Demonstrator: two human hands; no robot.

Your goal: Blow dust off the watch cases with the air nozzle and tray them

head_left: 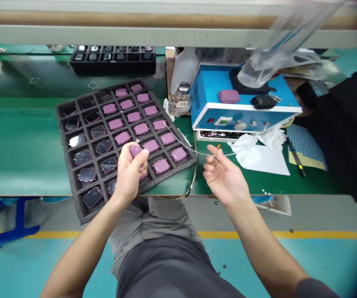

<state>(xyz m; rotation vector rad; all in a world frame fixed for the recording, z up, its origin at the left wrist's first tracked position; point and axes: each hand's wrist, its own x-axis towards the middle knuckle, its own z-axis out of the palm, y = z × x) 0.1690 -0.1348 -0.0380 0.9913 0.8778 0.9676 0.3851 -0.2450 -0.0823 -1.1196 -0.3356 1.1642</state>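
My left hand (pixel 130 171) is closed round a small purple watch-like case (pixel 135 151), held above the front part of a dark foam tray (pixel 69 165). Right of the tray, my right hand (pixel 226 178) has its thumb and fingers curled at a thin clear tube (pixel 197 153), with a small orange tip (pixel 218 147) showing between them. The tray's right columns hold several purple cases (pixel 161 166) like the one in my hand. In its left columns lie several pieces with dark glassy faces (pixel 93 197). My left hand hides some compartments.
A blue control box (pixel 203 95) stands at the back right, with a purple case (pixel 228 96) and a clear cylinder on top. Beside it are a glass bottle (pixel 180 99), white paper (pixel 263 160) and a black pen (pixel 296 159). Another black tray (pixel 113 66) sits behind. The foam tray overhangs the bench's front edge.
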